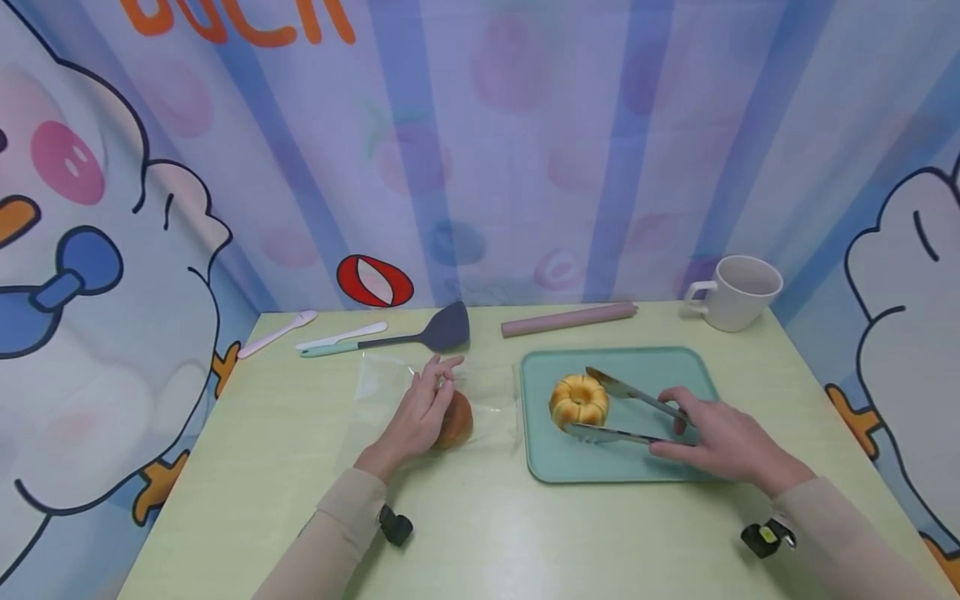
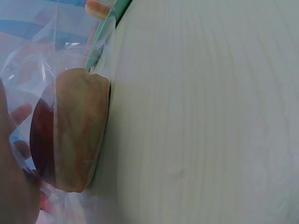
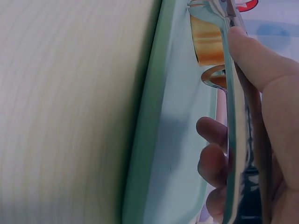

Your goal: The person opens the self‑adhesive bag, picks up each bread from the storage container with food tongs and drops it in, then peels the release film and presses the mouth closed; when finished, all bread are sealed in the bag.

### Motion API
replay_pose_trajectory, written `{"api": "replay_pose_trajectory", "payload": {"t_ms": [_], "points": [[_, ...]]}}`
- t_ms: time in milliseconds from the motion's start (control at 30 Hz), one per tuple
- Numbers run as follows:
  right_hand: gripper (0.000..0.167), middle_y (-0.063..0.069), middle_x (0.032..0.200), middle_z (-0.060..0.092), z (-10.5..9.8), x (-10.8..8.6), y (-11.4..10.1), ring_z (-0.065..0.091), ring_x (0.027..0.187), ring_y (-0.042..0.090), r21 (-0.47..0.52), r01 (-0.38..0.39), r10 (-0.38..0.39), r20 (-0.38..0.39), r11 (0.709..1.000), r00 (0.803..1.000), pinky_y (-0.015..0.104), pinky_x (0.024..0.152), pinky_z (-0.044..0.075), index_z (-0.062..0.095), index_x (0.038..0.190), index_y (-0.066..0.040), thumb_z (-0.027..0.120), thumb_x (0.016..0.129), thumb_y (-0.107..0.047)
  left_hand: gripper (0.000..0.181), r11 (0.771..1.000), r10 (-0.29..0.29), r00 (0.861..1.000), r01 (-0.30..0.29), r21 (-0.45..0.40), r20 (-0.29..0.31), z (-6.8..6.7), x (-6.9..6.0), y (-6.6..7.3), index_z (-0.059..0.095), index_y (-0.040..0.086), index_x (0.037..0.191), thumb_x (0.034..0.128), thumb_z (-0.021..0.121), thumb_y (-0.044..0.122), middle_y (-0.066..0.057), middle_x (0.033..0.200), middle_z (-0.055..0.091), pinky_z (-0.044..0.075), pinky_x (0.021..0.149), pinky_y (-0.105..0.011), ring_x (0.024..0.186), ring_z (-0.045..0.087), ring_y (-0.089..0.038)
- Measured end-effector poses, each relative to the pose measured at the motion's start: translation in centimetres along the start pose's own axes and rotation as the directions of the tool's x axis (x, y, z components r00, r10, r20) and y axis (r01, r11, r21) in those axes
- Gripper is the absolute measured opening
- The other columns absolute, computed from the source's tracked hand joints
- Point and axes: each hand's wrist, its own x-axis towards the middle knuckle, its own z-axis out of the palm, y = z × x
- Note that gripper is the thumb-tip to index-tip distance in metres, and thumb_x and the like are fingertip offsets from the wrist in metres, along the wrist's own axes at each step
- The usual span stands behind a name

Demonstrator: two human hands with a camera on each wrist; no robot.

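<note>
A round brown bun (image 1: 454,421) lies inside a clear plastic bag (image 1: 491,408); in the left wrist view the bun (image 2: 79,130) shows through the film. My left hand (image 1: 414,417) rests at the bun's left side, fingers extended over the bag. My right hand (image 1: 723,437) grips metal tongs (image 1: 626,435), whose two arms stand on either side of a golden ring-shaped bread (image 1: 580,402) on the green tray (image 1: 622,473). In the right wrist view my right hand (image 3: 247,126) curls round the tongs, with the bread (image 3: 208,44) at their far end.
Behind the bag lie a dark spatula (image 1: 446,327), a white utensil (image 1: 341,337) and a pink spoon (image 1: 277,334). A pink rod (image 1: 570,320) is behind the tray, and a white mug (image 1: 738,293) stands at the back right.
</note>
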Motion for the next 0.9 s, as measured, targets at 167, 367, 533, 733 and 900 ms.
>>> {"api": "replay_pose_trajectory", "payload": {"t_ms": [167,367,533,733,900], "points": [[0.068,-0.011,0.087,0.062,0.2,0.2,-0.2,0.051,0.062,0.003,-0.009,0.02,-0.021,-0.009,1.0,1.0,0.028,0.054,0.041,0.055,0.135,-0.014,0.076,0.09,-0.061,0.022,1.0,-0.004,1.0,0.004,-0.002,0.004,0.0,0.0,0.0,0.049,0.002,0.119,0.1125,0.039,0.021,-0.012,0.156,0.055,0.009,0.123,-0.075,0.156,0.026,-0.049],[0.06,-0.015,0.086,0.06,0.3,0.2,-0.3,0.047,0.059,0.002,-0.04,0.048,-0.05,-0.035,0.998,0.998,0.026,0.051,0.038,0.059,0.129,-0.017,0.074,0.091,-0.061,0.022,1.0,-0.02,1.0,0.02,-0.002,0.009,0.0,0.1,0.0,0.05,0.003,0.12,0.1128,0.039,0.022,-0.011,0.156,0.055,0.008,0.123,-0.074,0.156,0.025,-0.048],[0.052,-0.018,0.081,0.057,0.3,0.2,-0.3,0.044,0.057,0.002,-0.077,0.073,-0.078,-0.067,0.994,0.995,0.026,0.048,0.036,0.062,0.124,-0.02,0.073,0.093,-0.061,0.022,1.0,-0.025,1.0,0.025,0.002,0.008,0.1,0.0,0.1,0.05,0.004,0.12,0.1126,0.039,0.021,-0.011,0.157,0.054,0.007,0.124,-0.073,0.157,0.025,-0.047],[0.045,-0.019,0.078,0.054,0.0,0.1,-0.6,0.042,0.056,0.002,-0.104,0.088,-0.099,-0.107,0.991,0.989,0.026,0.047,0.034,0.062,0.119,-0.022,0.073,0.094,-0.058,0.022,1.0,-0.008,1.0,0.008,0.013,-0.003,0.1,0.1,0.1,0.05,0.004,0.117,0.1129,0.038,0.022,-0.011,0.157,0.054,0.007,0.123,-0.074,0.156,0.025,-0.049],[0.043,-0.02,0.077,0.054,-0.3,0.4,-1.1,0.039,0.053,0.001,-0.095,0.105,-0.117,-0.133,0.99,0.984,0.025,0.046,0.032,0.062,0.119,-0.022,0.074,0.094,-0.056,0.022,1.0,-0.008,1.0,0.008,0.015,-0.001,-0.1,0.0,0.2,0.05,0.005,0.117,0.1133,0.038,0.023,-0.011,0.157,0.054,0.007,0.123,-0.074,0.156,0.024,-0.049]]}}
